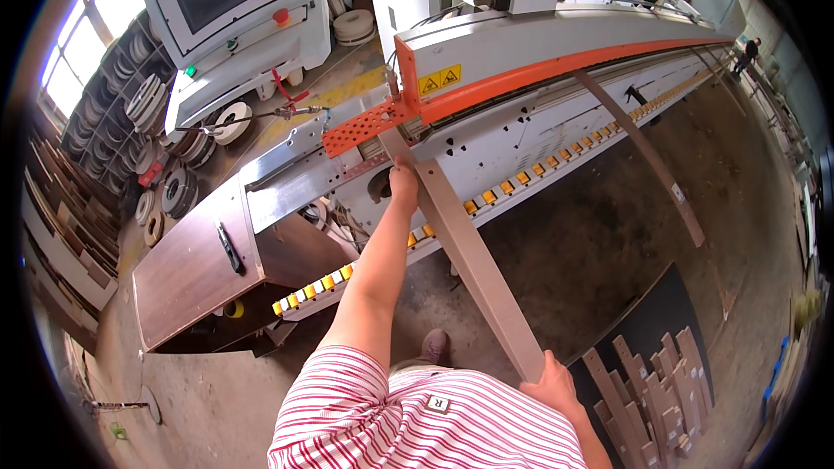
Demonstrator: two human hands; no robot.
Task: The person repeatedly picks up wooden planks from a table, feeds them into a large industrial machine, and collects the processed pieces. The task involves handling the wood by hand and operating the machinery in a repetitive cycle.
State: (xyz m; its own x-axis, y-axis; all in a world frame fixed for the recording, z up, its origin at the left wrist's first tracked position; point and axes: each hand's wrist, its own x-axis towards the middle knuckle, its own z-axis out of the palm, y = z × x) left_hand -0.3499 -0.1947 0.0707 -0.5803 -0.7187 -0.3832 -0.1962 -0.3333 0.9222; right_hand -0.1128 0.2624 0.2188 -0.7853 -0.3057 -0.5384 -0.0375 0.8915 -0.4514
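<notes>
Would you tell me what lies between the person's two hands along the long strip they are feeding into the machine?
In the head view, only the bare beige strip runs between the left hand and the right hand; nothing else rests on it.

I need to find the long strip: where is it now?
In the head view, the long strip runs diagonally at centre, from the right hand up past the left hand to the orange-trimmed machine.

A long strip [469, 252] rests on the machine [539, 113], cabinet [200, 265] left.
</notes>
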